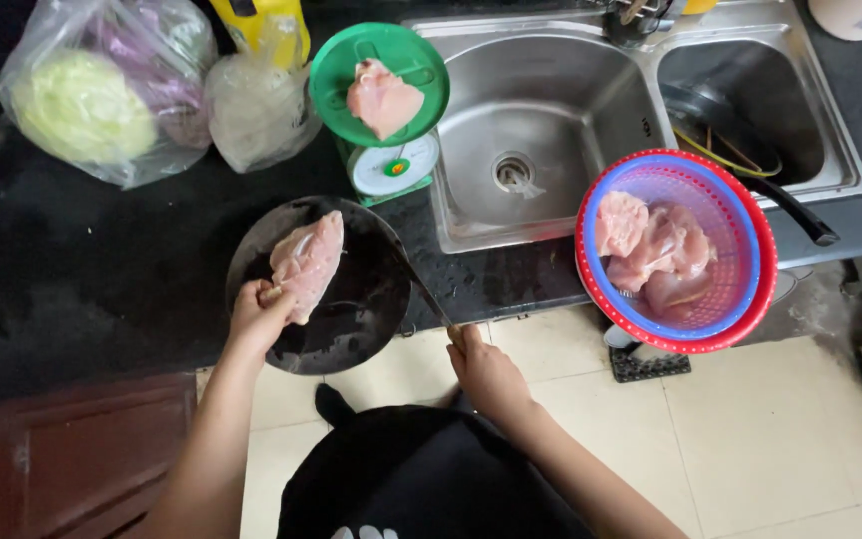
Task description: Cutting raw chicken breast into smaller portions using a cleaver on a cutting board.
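Gripping the lower end of a raw chicken breast (pixel 306 262), the left hand (pixel 257 317) is holding the meat over a round dark board (pixel 351 309) that is sitting at the bench (pixel 102 260) edge. The fingers are curling closed around the meat at about 7 o'clock on the board, and the breast is stretching up toward 12 o'clock. The right hand (pixel 486 374) is closing around the handle of a knife (pixel 429 297), whose blade is running up toward 10 o'clock and lying at the board's 3 o'clock rim. Whether the blade is touching the meat is hard to tell.

Sitting at 12 o'clock from the board, a green scale (pixel 386 165) is carrying another chicken piece (pixel 383 98) on its round pan. A steel sink (pixel 551 130) is lying at 2 o'clock from the board, with a dark pan (pixel 740 170) resting in its right basin. A red and blue colander (pixel 740 289) is hanging over the bench edge at 3 o'clock from the board, holding several more pink chicken pieces (pixel 650 250). At 10 o'clock, well apart from the hands, a clear bag (pixel 102 90) is holding a pale green cabbage, and a smaller bag (pixel 256 110) is sitting just beside it. Pale tiles (pixel 750 429) are covering the floor below.
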